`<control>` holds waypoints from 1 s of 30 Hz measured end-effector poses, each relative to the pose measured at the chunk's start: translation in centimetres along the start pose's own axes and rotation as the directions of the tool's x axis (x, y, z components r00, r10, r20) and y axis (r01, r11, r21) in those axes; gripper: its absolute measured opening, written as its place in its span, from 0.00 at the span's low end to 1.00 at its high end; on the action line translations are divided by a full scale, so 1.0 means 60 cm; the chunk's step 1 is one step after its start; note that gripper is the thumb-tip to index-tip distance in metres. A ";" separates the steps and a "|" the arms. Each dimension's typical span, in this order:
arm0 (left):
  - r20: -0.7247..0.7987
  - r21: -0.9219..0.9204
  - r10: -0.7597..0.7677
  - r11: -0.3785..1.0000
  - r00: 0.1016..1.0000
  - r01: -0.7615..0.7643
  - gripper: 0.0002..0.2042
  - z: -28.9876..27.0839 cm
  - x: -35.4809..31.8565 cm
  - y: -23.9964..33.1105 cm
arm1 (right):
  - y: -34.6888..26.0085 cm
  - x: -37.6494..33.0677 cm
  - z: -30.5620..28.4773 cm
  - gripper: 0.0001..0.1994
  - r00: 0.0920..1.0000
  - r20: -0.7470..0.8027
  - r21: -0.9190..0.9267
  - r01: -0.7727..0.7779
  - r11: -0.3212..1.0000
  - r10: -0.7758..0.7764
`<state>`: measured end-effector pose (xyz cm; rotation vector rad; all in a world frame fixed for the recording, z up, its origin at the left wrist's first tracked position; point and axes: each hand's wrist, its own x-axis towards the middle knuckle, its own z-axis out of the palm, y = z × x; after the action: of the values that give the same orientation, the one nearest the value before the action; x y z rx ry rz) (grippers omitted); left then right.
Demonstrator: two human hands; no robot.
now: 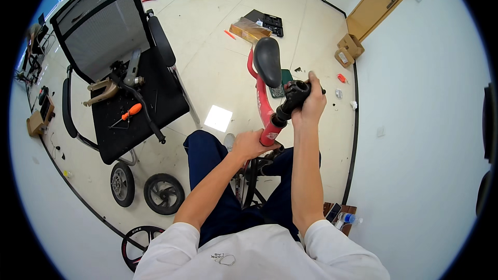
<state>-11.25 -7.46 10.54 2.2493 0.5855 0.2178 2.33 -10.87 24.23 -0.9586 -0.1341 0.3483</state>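
Observation:
A small red bike frame (263, 98) with a black saddle (267, 61) stands between my knees, its head tube toward me. My left hand (249, 145) is closed around the lower part of the head tube (272, 131). In my right hand (310, 105) is a black handlebar stem (295, 93), gripped by its clamp with the thumb pointing up. The stem's lower end meets the top opening of the head tube; how deep it sits I cannot tell. Dark parts below the frame are partly hidden by my hands.
On my left a black mesh chair (106, 140) carries a fork (106, 91), a handlebar (139, 98) and an orange screwdriver (132, 111). Loose wheels (164, 193) lie beside it. Ahead are a cardboard box (250, 30) and black tool case (270, 23); a wall (410, 140) rises right.

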 end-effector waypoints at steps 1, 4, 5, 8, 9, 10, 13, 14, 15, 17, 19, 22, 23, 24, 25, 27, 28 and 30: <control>0.010 -0.006 0.012 1.000 1.000 -0.012 0.32 0.001 0.001 -0.003 | -0.004 0.001 0.000 0.12 0.997 0.034 0.020 -0.064 0.998 0.064; 0.040 -0.024 0.037 0.999 0.999 -0.036 0.33 0.010 0.003 -0.012 | -0.024 0.001 -0.001 0.12 0.965 0.159 0.004 -0.213 0.977 0.210; 0.050 -0.031 0.039 0.999 0.998 -0.037 0.33 0.012 0.003 -0.014 | -0.023 0.013 -0.010 0.12 0.923 0.276 0.000 -0.280 0.960 0.269; 0.053 0.008 0.052 0.999 0.997 -0.053 0.33 0.011 0.000 -0.016 | -0.018 0.035 -0.015 0.13 0.806 0.443 -0.033 -0.422 0.906 0.392; 0.049 0.031 0.058 0.998 0.997 -0.060 0.33 0.010 -0.001 -0.017 | -0.014 0.045 -0.014 0.13 0.697 0.565 -0.060 -0.499 0.864 0.442; 0.050 0.020 0.066 0.998 0.997 -0.067 0.33 0.011 -0.005 -0.016 | -0.011 0.059 -0.016 0.13 0.575 0.664 -0.095 -0.569 0.817 0.478; 0.024 0.009 0.074 0.997 0.997 -0.074 0.32 0.011 -0.006 -0.015 | -0.001 0.082 -0.011 0.16 0.261 0.818 -0.258 -0.629 0.733 0.512; 0.014 0.018 0.065 0.998 0.998 -0.066 0.31 0.010 -0.005 -0.014 | -0.005 0.085 -0.006 0.17 0.255 0.790 -0.327 -0.593 0.736 0.557; 0.005 0.026 0.059 0.998 0.998 -0.059 0.30 0.009 -0.005 -0.014 | -0.011 0.084 -0.002 0.18 0.254 0.758 -0.395 -0.554 0.733 0.600; -0.004 0.007 0.017 1.000 1.000 -0.017 0.30 0.002 -0.006 -0.019 | -0.018 0.066 0.021 0.22 0.534 0.550 -0.488 -0.417 0.767 0.641; -0.019 -0.013 -0.028 1.000 0.999 0.027 0.30 -0.014 -0.006 -0.025 | -0.026 0.025 0.029 0.26 0.805 0.378 -0.338 -0.339 0.878 0.457; -0.002 0.049 -0.005 0.999 1.000 0.005 0.31 0.008 -0.001 -0.022 | -0.010 -0.050 -0.010 0.24 0.882 0.470 -0.315 0.198 0.928 -0.028; 0.004 0.051 0.008 0.999 1.000 -0.008 0.32 0.013 -0.003 -0.019 | -0.004 -0.065 -0.004 0.26 0.880 0.441 -0.452 0.390 0.802 -0.178; 0.006 0.052 -0.008 0.999 1.000 0.008 0.32 0.018 -0.003 -0.016 | -0.004 -0.063 0.006 0.26 0.896 0.381 -0.524 0.411 0.746 -0.227; 0.009 0.058 -0.018 0.998 1.000 0.017 0.31 0.015 -0.001 -0.009 | -0.004 -0.059 0.013 0.25 0.904 0.320 -0.591 0.425 0.685 -0.285; 0.015 0.072 -0.022 0.997 1.000 0.021 0.31 0.014 -0.005 -0.005 | 0.004 -0.065 0.006 0.24 0.902 0.264 -0.607 0.431 0.668 -0.341; 0.015 0.076 -0.018 0.997 1.000 0.017 0.31 0.018 -0.011 -0.006 | 0.006 -0.066 0.003 0.24 0.897 0.243 -0.616 0.436 0.656 -0.369; -0.004 0.078 -0.006 0.997 1.000 0.006 0.31 0.022 -0.011 -0.007 | 0.000 -0.061 0.003 0.22 0.910 0.259 -0.627 0.413 0.661 -0.324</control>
<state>-11.50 -8.40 9.35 2.3225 0.6123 0.1993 -1.13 -11.99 24.50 -1.5987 -0.6014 -0.0438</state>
